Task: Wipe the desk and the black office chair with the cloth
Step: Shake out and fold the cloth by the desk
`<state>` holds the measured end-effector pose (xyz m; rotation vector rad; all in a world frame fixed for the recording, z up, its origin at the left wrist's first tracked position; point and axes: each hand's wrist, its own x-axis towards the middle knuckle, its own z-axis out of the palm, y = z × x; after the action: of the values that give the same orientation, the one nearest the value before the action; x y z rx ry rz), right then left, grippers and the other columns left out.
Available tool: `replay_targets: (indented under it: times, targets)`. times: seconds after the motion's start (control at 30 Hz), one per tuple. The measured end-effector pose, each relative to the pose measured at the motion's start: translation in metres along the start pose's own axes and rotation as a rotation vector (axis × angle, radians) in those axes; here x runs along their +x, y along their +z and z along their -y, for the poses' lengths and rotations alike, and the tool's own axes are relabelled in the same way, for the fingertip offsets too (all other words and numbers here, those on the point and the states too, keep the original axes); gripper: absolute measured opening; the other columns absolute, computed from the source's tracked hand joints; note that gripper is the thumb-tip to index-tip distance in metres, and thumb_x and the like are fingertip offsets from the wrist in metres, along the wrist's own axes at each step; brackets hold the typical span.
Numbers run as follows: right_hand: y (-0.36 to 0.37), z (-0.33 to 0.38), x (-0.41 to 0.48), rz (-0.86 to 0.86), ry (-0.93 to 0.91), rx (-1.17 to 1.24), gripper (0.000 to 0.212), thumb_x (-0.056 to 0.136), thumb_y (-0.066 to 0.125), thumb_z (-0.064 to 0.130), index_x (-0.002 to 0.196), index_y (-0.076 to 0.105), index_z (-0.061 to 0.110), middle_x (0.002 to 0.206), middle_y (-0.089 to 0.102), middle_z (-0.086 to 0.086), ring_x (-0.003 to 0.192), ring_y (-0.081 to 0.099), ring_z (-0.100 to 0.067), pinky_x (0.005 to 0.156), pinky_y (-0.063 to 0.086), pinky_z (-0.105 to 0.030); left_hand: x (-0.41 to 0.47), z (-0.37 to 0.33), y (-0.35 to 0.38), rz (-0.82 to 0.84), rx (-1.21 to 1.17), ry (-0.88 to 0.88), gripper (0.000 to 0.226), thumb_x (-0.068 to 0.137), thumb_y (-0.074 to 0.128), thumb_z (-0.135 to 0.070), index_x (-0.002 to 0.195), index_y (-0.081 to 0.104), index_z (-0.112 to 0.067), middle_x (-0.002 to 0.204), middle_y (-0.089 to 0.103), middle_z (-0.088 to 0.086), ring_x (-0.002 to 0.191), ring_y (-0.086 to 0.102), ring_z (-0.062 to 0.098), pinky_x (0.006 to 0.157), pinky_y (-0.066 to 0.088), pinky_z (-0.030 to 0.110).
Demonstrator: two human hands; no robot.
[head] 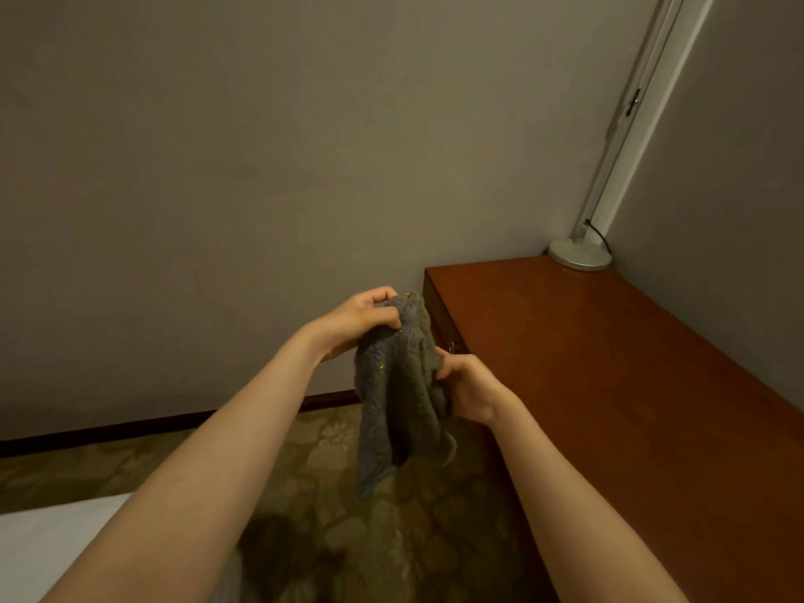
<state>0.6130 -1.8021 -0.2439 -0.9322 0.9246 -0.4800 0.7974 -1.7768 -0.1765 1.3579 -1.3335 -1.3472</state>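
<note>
A grey, rumpled cloth point(398, 393) hangs in the air between both my hands, left of the desk's near corner. My left hand point(356, 317) pinches its top edge. My right hand point(467, 391) grips its right side lower down. The reddish-brown wooden desk point(609, 363) runs along the right wall, its top bare apart from a lamp. No black office chair is in view.
A silver lamp base point(579, 254) with a black cable and a slanted pole stands at the desk's far corner. A patterned carpet point(326, 493) covers the floor. A white surface point(48, 541) shows at the bottom left. Grey walls close off the back and right.
</note>
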Motion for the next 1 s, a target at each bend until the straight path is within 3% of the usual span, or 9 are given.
replay_targets:
  times: [0.1, 0.27, 0.4, 0.5, 0.6, 0.73, 0.8, 0.93, 1.0]
  targets:
    - [-0.014, 0.014, 0.007, -0.015, -0.027, 0.288, 0.022, 0.072, 0.053, 0.022, 0.084, 0.068, 0.010, 0.091, 0.066, -0.010, 0.084, 0.059, -0.028, 0.079, 0.045, -0.035, 0.024, 0.000, -0.013, -0.008, 0.087, -0.017, 0.022, 0.086, 0.047, 0.004, 0.074, 0.047, -0.015, 0.080, 0.053, 0.005, 0.077, 0.054, 0.018, 0.066, 0.044, 0.026]
    - [-0.020, 0.045, 0.037, -0.240, -0.193, 0.192, 0.013, 0.081, 0.063, 0.010, 0.092, 0.068, 0.008, 0.096, 0.069, -0.012, 0.087, 0.064, -0.026, 0.077, 0.051, -0.034, 0.066, 0.018, -0.036, -0.040, 0.146, -0.033, 0.021, 0.084, 0.056, 0.003, 0.078, 0.050, -0.016, 0.080, 0.060, 0.005, 0.079, 0.057, 0.019, 0.073, 0.045, 0.030]
    - [-0.024, 0.065, 0.070, -0.444, -0.374, 0.045, 0.026, 0.078, 0.068, 0.000, 0.102, 0.067, 0.009, 0.104, 0.068, -0.014, 0.094, 0.066, -0.030, 0.088, 0.053, -0.044, 0.101, 0.025, -0.063, 0.007, 0.196, -0.011, 0.028, 0.078, 0.069, 0.005, 0.084, 0.053, -0.018, 0.085, 0.064, 0.003, 0.079, 0.059, 0.013, 0.078, 0.047, 0.024]
    - [-0.018, 0.080, 0.095, -0.470, -0.442, -0.076, 0.016, 0.084, 0.064, 0.002, 0.092, 0.065, 0.015, 0.102, 0.067, -0.013, 0.098, 0.065, -0.031, 0.091, 0.052, -0.048, 0.127, 0.026, -0.090, 0.063, 0.253, 0.003, 0.034, 0.074, 0.072, 0.006, 0.088, 0.052, -0.018, 0.085, 0.064, 0.001, 0.078, 0.059, 0.010, 0.077, 0.046, 0.019]
    - [-0.007, 0.102, 0.115, -0.476, -0.481, -0.258, 0.015, 0.090, 0.054, -0.002, 0.087, 0.057, 0.013, 0.093, 0.061, -0.011, 0.094, 0.060, -0.029, 0.088, 0.049, -0.046, 0.150, 0.025, -0.116, 0.116, 0.270, 0.000, 0.031, 0.076, 0.071, 0.006, 0.090, 0.054, -0.016, 0.082, 0.063, -0.001, 0.076, 0.058, 0.008, 0.069, 0.047, 0.010]
    - [0.005, 0.127, 0.140, -0.514, -0.525, -0.328, 0.023, 0.093, 0.048, -0.003, 0.084, 0.052, 0.018, 0.087, 0.058, -0.001, 0.085, 0.058, -0.017, 0.074, 0.051, -0.030, 0.183, 0.021, -0.144, 0.150, 0.296, 0.029, 0.029, 0.076, 0.073, 0.001, 0.090, 0.059, -0.019, 0.084, 0.064, -0.004, 0.082, 0.060, 0.008, 0.072, 0.047, 0.016]
    - [0.011, 0.137, 0.153, -0.573, -0.579, -0.277, 0.027, 0.092, 0.047, -0.008, 0.081, 0.051, 0.017, 0.084, 0.056, 0.000, 0.083, 0.056, -0.016, 0.071, 0.049, -0.026, 0.200, 0.021, -0.157, 0.152, 0.413, 0.082, 0.031, 0.074, 0.075, 0.001, 0.094, 0.059, -0.016, 0.087, 0.062, -0.006, 0.083, 0.058, 0.006, 0.073, 0.046, 0.015]
    - [0.018, 0.156, 0.174, -0.576, -0.601, -0.034, 0.032, 0.090, 0.036, -0.013, 0.079, 0.045, 0.016, 0.074, 0.047, -0.005, 0.062, 0.048, -0.014, 0.045, 0.042, -0.017, 0.224, 0.040, -0.168, 0.119, 0.524, 0.159, 0.029, 0.075, 0.066, 0.010, 0.092, 0.058, -0.012, 0.081, 0.059, -0.001, 0.077, 0.055, 0.012, 0.061, 0.042, 0.006]
    - [0.018, 0.165, 0.182, -0.542, -0.605, 0.017, 0.036, 0.089, 0.032, -0.016, 0.080, 0.046, 0.016, 0.076, 0.047, -0.006, 0.062, 0.047, -0.016, 0.046, 0.041, -0.019, 0.234, 0.053, -0.169, 0.096, 0.531, 0.151, 0.026, 0.074, 0.066, 0.007, 0.088, 0.056, -0.013, 0.084, 0.058, 0.005, 0.082, 0.054, 0.017, 0.063, 0.043, 0.012]
